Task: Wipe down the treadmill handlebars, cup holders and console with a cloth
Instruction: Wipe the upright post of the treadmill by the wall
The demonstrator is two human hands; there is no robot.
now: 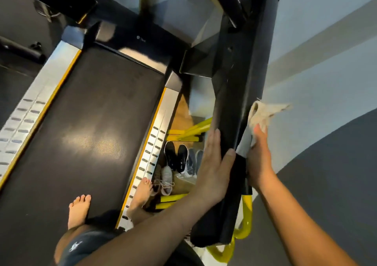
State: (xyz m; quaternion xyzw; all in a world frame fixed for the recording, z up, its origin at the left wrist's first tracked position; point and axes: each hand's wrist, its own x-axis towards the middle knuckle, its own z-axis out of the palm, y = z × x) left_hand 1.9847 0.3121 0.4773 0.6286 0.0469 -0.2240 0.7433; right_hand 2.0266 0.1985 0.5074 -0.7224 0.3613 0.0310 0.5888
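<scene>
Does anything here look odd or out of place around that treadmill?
Mostly the shoes: several pairs lie loose on the floor between the treadmill's side rail and the yellow bars, one pale pair askew with laces trailing. The cloth in the right hand looks frayed. Nothing seems spilled or broken.

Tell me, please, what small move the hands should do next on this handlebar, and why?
Probably slide the right hand with the beige cloth further along the outer side of the black handlebar. The cloth is bunched against that edge, while the left hand lies flat on the inner side, steadying it.
</scene>
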